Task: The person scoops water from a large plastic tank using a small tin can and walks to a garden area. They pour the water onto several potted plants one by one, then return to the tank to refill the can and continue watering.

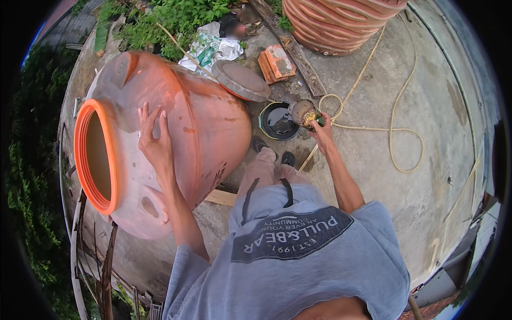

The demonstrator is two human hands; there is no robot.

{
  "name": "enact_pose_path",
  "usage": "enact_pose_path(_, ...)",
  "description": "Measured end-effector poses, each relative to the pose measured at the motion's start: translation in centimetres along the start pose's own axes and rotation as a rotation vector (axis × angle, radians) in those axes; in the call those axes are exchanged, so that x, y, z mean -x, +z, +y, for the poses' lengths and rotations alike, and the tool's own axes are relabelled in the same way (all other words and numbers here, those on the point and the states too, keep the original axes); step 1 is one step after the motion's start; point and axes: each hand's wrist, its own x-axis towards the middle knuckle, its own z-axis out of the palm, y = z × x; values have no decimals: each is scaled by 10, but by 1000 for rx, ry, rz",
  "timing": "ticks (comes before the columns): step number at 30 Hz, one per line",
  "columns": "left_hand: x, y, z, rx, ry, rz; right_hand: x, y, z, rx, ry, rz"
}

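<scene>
A large orange plastic drum lies tilted on its side at my left, its round ribbed mouth facing left. My left hand rests on the drum's upper side with its fingers spread. To the right of the drum, my right hand is closed round a round, brownish see-through container. Something yellow shows in or on it beside my fingers; I cannot make out what. Close by on its left stands a black bucket with dark liquid in it.
A grey round lid leans by the drum. Beyond are an orange block, a wooden plank, white plastic bags and a ribbed orange tank. A yellowish hose loops over the concrete at the right.
</scene>
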Motion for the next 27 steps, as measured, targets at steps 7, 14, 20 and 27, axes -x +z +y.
enact_pose_path(7, 21, -13, -32, -222, 7, 93, -36, -28, 73, 530, 28, 379)
enact_pose_path(14, 16, -8, -32, -208, 11, 108, -54, -49, 105, 660, -133, 478)
enact_pose_path(20, 17, -10, -33, -207, -2, 115, -27, -35, 61, 804, -251, 504)
enact_pose_path(27, 17, -10, -37, -194, 27, 126, -9, -28, 37, 1062, -429, 502)
